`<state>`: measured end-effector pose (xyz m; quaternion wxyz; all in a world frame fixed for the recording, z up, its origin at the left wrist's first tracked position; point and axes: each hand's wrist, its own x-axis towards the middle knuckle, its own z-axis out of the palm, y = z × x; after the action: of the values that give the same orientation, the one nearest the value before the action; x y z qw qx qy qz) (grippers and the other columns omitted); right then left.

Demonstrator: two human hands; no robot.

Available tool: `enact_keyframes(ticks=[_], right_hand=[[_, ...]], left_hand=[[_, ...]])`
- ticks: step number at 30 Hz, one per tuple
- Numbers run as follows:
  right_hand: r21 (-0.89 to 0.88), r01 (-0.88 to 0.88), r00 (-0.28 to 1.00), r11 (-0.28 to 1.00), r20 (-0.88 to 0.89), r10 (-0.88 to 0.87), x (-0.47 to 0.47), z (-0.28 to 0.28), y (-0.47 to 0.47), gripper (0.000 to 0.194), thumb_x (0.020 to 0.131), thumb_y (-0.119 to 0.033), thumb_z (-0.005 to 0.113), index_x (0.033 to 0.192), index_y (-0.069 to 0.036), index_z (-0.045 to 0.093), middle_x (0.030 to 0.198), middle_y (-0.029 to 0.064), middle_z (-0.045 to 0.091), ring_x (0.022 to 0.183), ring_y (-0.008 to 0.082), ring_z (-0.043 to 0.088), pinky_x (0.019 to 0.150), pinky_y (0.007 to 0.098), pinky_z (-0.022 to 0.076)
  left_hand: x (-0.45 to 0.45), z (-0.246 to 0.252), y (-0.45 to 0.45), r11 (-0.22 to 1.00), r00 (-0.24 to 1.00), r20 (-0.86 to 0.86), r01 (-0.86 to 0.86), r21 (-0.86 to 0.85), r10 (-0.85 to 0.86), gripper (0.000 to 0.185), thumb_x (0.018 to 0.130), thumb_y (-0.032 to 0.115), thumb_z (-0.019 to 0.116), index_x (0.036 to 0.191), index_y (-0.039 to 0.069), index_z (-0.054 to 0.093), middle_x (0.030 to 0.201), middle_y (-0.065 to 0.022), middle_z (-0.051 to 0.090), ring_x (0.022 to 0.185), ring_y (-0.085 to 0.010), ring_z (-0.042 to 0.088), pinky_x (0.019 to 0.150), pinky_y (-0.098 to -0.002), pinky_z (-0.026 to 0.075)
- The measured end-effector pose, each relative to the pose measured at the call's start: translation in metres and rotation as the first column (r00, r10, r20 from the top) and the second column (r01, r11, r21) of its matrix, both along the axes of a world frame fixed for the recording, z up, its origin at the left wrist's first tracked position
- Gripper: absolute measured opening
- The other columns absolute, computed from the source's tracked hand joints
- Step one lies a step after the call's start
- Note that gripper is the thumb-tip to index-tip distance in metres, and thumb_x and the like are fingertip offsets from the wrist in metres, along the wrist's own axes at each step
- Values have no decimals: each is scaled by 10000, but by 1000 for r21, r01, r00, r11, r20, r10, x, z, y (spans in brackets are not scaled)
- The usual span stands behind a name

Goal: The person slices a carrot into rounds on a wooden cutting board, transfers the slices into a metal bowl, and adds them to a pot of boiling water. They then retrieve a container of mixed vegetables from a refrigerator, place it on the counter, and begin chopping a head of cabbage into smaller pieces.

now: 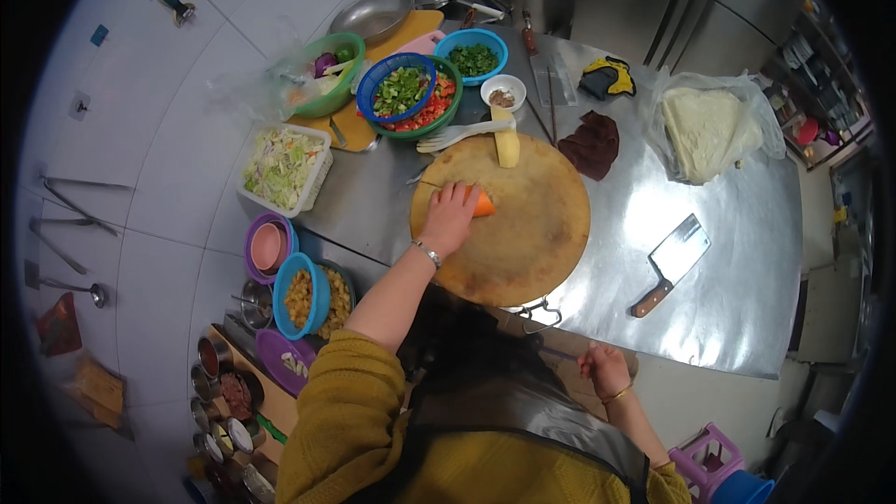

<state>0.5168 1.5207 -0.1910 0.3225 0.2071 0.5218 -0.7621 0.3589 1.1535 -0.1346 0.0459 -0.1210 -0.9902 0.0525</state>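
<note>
My left hand (451,220) rests over a piece of carrot (483,203) on the round wooden chopping block (518,252), its fingers curled on the orange piece. My right hand (603,369) hangs below the table's front edge with fingers partly curled; whether anything thin is in it cannot be told. A peeled yellowish vegetable piece (507,143) lies at the block's far edge beside white plastic utensils (462,133). The cleaver (679,252) lies flat on the steel table, right of the block, its wooden handle towards me.
Beyond the block stand a blue basket of chopped greens (402,91), a light-blue bowl of herbs (472,56) and a small white bowl (502,92). A white basket of shredded vegetables (285,168) is left. A dark red cloth (591,145) and bagged dough-like mass (707,129) lie right.
</note>
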Motion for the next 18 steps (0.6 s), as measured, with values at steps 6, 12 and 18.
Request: enact_keyframes(ticks=[6,12,18], right_hand=[[129,125,992,984,-19,-124,-8,-10,-2,122,874,-151,536,822,-42,518,687,84,591,481,133,500,451,260,417],[234,210,972,949,55,-228,-10,-16,-16,104,860,-132,535,868,-28,530,699,89,592,497,139,503,451,259,414],[331,292,956,897,-63,-287,-18,-29,-12,103,871,-143,545,902,-46,534,723,100,607,494,138,514,448,268,430]], left_hand=[[-22,-8,-28,975,994,83,52,215,-71,723,623,134,725,1264,55,399,1132,-155,456,1080,-328,425,930,-388,386],[-28,-12,-15,892,975,86,151,426,-206,641,630,125,673,1222,56,437,1083,-144,470,1039,-316,445,897,-386,406],[-24,-21,42,885,924,69,337,323,-377,595,654,177,694,1186,57,455,1105,-140,446,1053,-314,434,905,-394,386]])
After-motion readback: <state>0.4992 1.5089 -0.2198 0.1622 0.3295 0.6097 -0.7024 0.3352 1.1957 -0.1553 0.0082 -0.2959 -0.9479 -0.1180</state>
